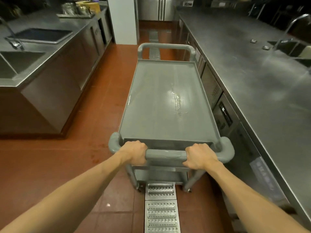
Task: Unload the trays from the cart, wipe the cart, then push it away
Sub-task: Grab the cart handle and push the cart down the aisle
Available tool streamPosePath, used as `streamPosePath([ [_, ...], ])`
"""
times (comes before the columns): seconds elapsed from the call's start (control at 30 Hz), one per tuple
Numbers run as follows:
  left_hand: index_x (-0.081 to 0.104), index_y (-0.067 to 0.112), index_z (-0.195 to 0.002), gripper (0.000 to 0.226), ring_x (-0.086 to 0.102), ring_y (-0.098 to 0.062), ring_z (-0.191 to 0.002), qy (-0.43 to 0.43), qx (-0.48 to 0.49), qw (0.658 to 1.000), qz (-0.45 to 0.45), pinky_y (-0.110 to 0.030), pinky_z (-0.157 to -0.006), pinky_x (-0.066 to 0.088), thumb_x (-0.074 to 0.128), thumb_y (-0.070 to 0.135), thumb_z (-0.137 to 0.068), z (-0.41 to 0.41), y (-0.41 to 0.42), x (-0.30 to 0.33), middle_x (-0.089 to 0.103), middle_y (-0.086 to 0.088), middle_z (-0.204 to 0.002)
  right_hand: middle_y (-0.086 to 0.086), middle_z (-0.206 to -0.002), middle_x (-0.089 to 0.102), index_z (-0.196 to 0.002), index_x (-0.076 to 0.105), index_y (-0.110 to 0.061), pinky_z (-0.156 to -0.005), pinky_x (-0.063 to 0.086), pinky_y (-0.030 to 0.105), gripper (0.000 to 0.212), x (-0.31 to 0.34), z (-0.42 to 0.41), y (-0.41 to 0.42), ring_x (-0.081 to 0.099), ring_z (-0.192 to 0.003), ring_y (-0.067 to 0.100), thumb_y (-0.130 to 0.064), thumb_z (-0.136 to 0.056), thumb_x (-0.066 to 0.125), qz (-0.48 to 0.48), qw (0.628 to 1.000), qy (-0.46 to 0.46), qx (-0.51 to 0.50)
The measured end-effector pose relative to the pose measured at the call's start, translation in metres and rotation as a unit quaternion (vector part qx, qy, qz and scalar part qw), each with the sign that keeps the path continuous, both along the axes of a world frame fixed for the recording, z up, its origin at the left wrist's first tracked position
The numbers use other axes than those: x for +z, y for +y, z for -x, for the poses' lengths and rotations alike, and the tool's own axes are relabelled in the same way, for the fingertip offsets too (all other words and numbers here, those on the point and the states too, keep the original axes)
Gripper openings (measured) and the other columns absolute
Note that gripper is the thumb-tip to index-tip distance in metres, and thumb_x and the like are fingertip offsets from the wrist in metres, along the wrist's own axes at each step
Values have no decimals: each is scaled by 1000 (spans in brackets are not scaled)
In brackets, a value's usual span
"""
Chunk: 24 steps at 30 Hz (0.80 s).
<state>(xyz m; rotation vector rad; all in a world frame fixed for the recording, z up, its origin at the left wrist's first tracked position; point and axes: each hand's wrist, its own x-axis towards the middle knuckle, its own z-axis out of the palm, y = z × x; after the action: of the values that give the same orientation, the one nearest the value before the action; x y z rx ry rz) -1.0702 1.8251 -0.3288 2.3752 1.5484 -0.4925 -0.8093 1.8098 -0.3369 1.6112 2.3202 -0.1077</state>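
Grey cart [168,98] sits dead centre, long axis running toward 12 o'clock down a kitchen aisle, over a red tile floor [50,165]. Top shelf shows only a wet sheen and light glare. Lower shelf partly visible under the near end; contents cannot be told.

Left hand [134,153] wraps the near handle bar [165,155] at its left end, fingers curled over the top. Right hand [199,156] grips the same bar at its right end, knuckles up. Both arms stretched out straight from 6 o'clock.

A second handle [166,47] arches over the far end at 12 o'clock.

Metal drain grate [161,207] runs along the floor at 6 o'clock, passing under the cart and showing again beyond it.

At 9 to 10 o'clock: steel counter [58,47] with a sink basin [16,63], faucet [14,42], and a dark flat tray [42,35] lying on top. Farther back at 11 o'clock another tray [75,15] holds shiny metal pots, blurred.

At 2 to 3 o'clock: long steel worktop [244,64], just beside the cart's right edge, with a sink [289,47] at its far side.
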Motion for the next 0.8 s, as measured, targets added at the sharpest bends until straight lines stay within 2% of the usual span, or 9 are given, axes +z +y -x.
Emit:
streamPosePath([
  [0.33,63,19,-84,25,68,-30,-84,21,-21,1000,-3,-35,-69,51,56,41,-73,127,65,-6,71,-7,-95,7,-92,75,-92,69,-19,-70,48,36,41,2,129,49,70,-85,29,-53,-78,50,-3,1000,-2,-10],
  [0.53,66,20,-93,30,68,-29,-88,34,-14,999,-2,-34,-69,49,57,41,-74,189,129,-6,71,-6,-98,8,-93,74,-80,52,-22,-68,42,35,28,10,193,117,70,-85,29,-50,-79,50,17,1000,-10,-13],
  [0.63,67,20,-95,32,68,-30,-92,32,-9,999,-14,-35,-74,52,58,42,-74,232,172,-2,71,-7,-100,9,-97,74,-85,58,-22,-73,46,36,29,8,237,159,70,-90,31,-49,-80,51,18,1000,1,-6],
  [0.73,68,19,-98,33,69,-30,-92,33,5,999,5,-36,-78,53,59,40,-74,278,212,3,72,-8,-101,8,-99,74,-96,67,-19,-81,53,38,41,4,284,202,69,-92,32,-52,-78,50,31,999,23,-25],
  [0.8,68,19,-99,32,69,-29,-91,31,11,999,11,-37,-79,56,59,39,-75,309,239,5,72,-7,-101,9,-101,73,-99,68,-17,-83,52,38,43,4,316,230,69,-95,33,-50,-77,51,40,999,25,-20],
])
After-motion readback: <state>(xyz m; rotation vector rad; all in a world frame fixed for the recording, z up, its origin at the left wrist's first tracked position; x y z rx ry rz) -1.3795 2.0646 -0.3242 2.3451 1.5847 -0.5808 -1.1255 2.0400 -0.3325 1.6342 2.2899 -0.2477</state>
